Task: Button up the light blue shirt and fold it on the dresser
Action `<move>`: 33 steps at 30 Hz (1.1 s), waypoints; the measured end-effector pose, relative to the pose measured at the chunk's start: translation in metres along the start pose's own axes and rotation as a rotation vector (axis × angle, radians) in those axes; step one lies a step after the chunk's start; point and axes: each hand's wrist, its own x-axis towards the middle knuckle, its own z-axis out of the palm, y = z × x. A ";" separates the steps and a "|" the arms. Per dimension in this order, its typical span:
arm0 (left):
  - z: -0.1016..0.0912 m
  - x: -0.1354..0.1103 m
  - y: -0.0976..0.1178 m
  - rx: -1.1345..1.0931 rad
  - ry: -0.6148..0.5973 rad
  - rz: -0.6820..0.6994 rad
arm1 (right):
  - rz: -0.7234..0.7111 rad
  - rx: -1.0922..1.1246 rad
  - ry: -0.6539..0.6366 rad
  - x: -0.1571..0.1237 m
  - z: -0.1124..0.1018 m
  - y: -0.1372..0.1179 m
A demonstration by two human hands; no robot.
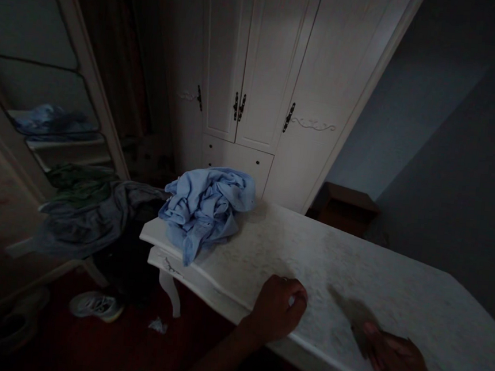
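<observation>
My left hand (279, 308) hovers over the near edge of the white table (352, 275), its fingers curled in. A small pale spot shows between the thumb and fingers; whether it is an object or the tabletop behind, I cannot make out. To the right, my right hand (401, 360) hangs above the front part of the table, fingers stretched out and holding nothing I can see. A crumpled light blue shirt-like garment (206, 205) lies heaped at the table's left end, apart from both hands.
Behind the table stands a white wardrobe (271, 55). On the left, a mirror (44, 84) rises above grey clothes (88, 220) and a green garment (78, 185). A shoe (96, 305) lies on the red floor (130, 342). A brown box-like piece (350, 200) stands by the right wall.
</observation>
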 end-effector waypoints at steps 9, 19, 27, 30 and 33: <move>-0.002 0.001 -0.005 -0.167 0.009 0.001 | 0.046 0.018 -0.135 0.006 0.000 -0.016; -0.035 -0.018 -0.006 -0.408 -0.015 0.116 | -0.094 0.040 -0.460 0.029 0.042 -0.043; -0.167 -0.019 -0.031 -0.093 0.735 0.013 | -0.189 0.445 -0.707 0.066 0.130 -0.105; -0.214 -0.015 -0.055 0.249 0.945 -0.096 | -0.092 0.527 -0.727 0.085 0.169 -0.136; -0.247 -0.011 -0.080 0.496 0.885 -0.308 | 0.108 0.622 -0.633 0.098 0.207 -0.162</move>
